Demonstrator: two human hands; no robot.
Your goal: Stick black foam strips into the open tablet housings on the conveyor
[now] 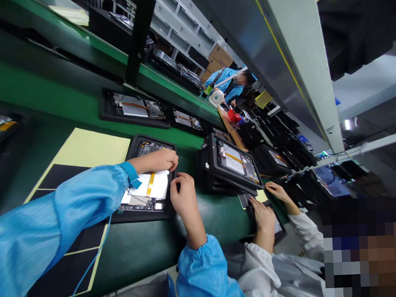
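An opened tablet (146, 185) lies face down in a black foam tray (138, 215), its white battery, orange ribbon cable and circuit boards exposed. My left hand (159, 160), in a blue sleeve with a blue wrist strap (131, 174), reaches across the tablet. Its fingers are curled together at the tray's right edge, and their tips are hidden. Just below it, beside the same edge, is my right hand (183, 195), with thumb and forefinger drawn together. Whatever either hand may pinch is too small or covered to make out.
Right of my hands stands a stack of black trays (215, 165) with another opened tablet on top. More trayed tablets (133, 108) line the back. A yellow-edged black mat (73, 232) lies left. A co-worker's hands (265, 218) work on a device at right.
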